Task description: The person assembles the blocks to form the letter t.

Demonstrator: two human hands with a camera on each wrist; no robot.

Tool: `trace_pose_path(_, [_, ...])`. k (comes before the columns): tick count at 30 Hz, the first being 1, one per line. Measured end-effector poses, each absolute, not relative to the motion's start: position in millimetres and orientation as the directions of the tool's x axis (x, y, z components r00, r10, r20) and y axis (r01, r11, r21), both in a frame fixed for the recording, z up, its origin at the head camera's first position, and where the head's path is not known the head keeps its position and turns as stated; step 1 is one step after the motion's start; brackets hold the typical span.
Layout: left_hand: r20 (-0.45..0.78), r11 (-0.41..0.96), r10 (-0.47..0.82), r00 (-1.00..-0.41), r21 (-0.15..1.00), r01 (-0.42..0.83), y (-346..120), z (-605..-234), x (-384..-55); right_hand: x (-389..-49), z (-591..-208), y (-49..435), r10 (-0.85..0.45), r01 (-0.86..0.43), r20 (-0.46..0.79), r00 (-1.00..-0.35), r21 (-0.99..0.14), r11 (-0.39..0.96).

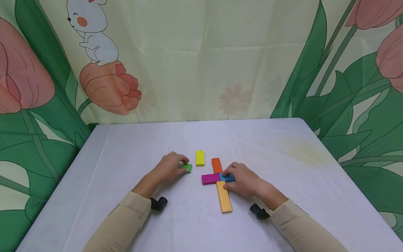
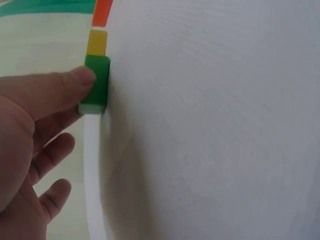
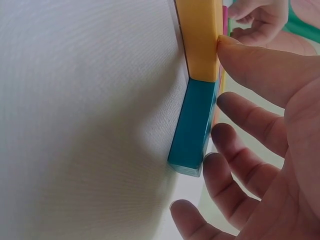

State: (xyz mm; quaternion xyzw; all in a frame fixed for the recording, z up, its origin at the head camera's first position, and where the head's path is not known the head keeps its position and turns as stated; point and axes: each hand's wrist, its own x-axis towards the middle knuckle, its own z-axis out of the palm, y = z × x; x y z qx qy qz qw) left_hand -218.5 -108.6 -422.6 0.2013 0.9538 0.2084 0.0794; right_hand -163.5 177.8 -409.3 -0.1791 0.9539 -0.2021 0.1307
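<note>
My left hand [image 1: 171, 167] pinches a green block [image 1: 188, 168] between thumb and fingers, left of the other blocks. In the left wrist view, the thumb lies against the side of the green block [image 2: 101, 82]. My right hand [image 1: 244, 179] rests at a cross-like group of blocks. Its thumb touches a light orange block [image 1: 224, 200], and its fingertips are at a blue block [image 1: 228, 178]. A purple block [image 1: 210, 179] adjoins the blue one on the left. An orange-red block [image 1: 216, 165] extends away from their joint.
A yellow block [image 1: 199, 158] lies apart, between the green block and the orange-red one. Everything is on a table with a white cloth [image 1: 267, 147]. A curtain [image 1: 189, 63] printed with tulips and a rabbit hangs behind the table's far edge.
</note>
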Motion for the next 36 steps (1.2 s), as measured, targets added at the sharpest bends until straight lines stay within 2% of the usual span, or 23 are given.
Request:
trace_pose_path(15, [-0.087, 0.799, 0.445, -0.891, 0.488, 0.351, -103, -418, -205, -167, -413, 179, -0.393, -0.284, -0.179, -0.902, -0.439, 0.852])
trace_pose_path(28, [-0.086, 0.735, 0.542, -0.836, 0.530, 0.423, -91, -410, -177, -167, -413, 179, -0.392, -0.284, -0.178, -0.902, -0.438, 0.853])
trace_pose_path(36, [-0.097, 0.738, 0.568, -0.817, 0.500, 0.453, -81, -405, -168, -166, -412, 179, -0.390, -0.281, -0.182, -0.903, -0.438, 0.854])
